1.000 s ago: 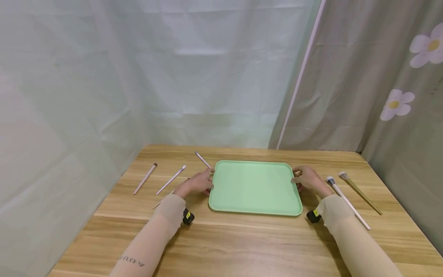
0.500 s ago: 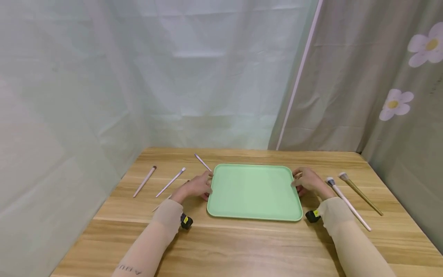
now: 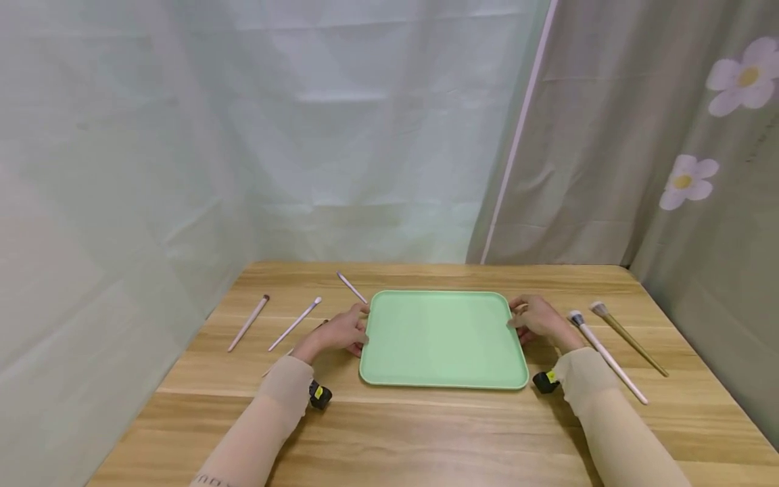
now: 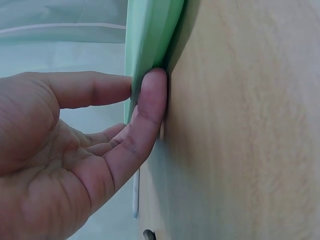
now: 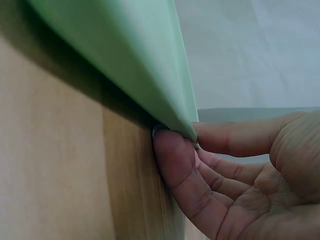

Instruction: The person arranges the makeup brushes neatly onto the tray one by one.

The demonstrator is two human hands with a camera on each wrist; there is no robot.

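A pale green rectangular tray [image 3: 444, 338] lies near the middle of the wooden table, with nothing on it. My left hand [image 3: 341, 331] pinches its left rim; in the left wrist view the thumb is on the upper side and a fingertip [image 4: 154, 82] is tucked beneath. On the opposite side, my right hand [image 3: 538, 319] pinches the right rim the same way, a fingertip [image 5: 172, 147] under the tray's edge. Whether the tray is fully off the table I cannot tell. A thin brush [image 3: 269, 371] is partly hidden by the left hand and forearm.
Left of the tray lie a pink makeup brush [image 3: 248, 323] and a pale slim brush [image 3: 295, 325]. Another slim brush [image 3: 351, 287] points toward the tray's back left corner. A white-handled brush [image 3: 611, 358] and a gold-handled brush [image 3: 629, 338] lie at right. Curtains [image 3: 365, 135] hang behind.
The tray and both hands have shifted slightly toward the person. The camera view has turned a little to the right. Both hands keep their hold on the rims.
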